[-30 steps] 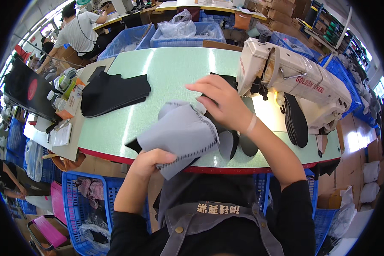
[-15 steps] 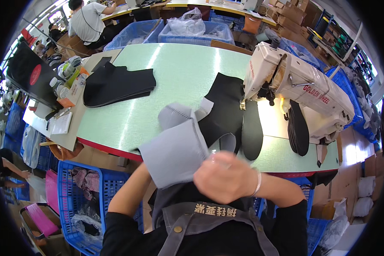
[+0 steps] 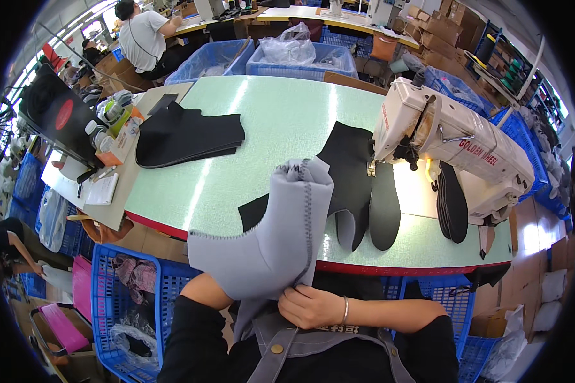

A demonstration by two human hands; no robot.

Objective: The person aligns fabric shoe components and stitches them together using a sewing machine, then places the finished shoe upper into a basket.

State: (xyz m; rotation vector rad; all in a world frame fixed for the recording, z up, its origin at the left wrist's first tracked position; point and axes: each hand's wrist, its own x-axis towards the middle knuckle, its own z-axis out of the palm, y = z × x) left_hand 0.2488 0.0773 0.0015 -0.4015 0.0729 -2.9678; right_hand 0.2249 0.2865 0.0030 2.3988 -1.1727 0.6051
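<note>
A grey sewn fabric bootie (image 3: pixel 262 255) with dark zigzag seams stands up before me, its toe pointing left. My left forearm (image 3: pixel 206 290) runs in behind the bootie, and the fabric hides that hand and its fingers. My right hand (image 3: pixel 310 306) is closed on the bootie's lower edge, near the dark seam. Beyond it, black cut fabric panels (image 3: pixel 348 166) lie on the green table (image 3: pixel 281 121), one with a grey underside folded up. A dark sole-shaped piece (image 3: pixel 384 210) lies alongside them.
A white sewing machine (image 3: pixel 457 134) stands at the right, beside a stack of dark insoles (image 3: pixel 452 204). More black panels (image 3: pixel 191 137) lie at the left. Blue baskets (image 3: pixel 124 306) flank me below the table's red edge (image 3: pixel 358 268). A person in white (image 3: pixel 144 38) sits at the far left.
The grey bootie has gone from bent and blurred to upright, its toe swung left. My right hand has moved left and down to its lower edge. The view has shifted slightly.
</note>
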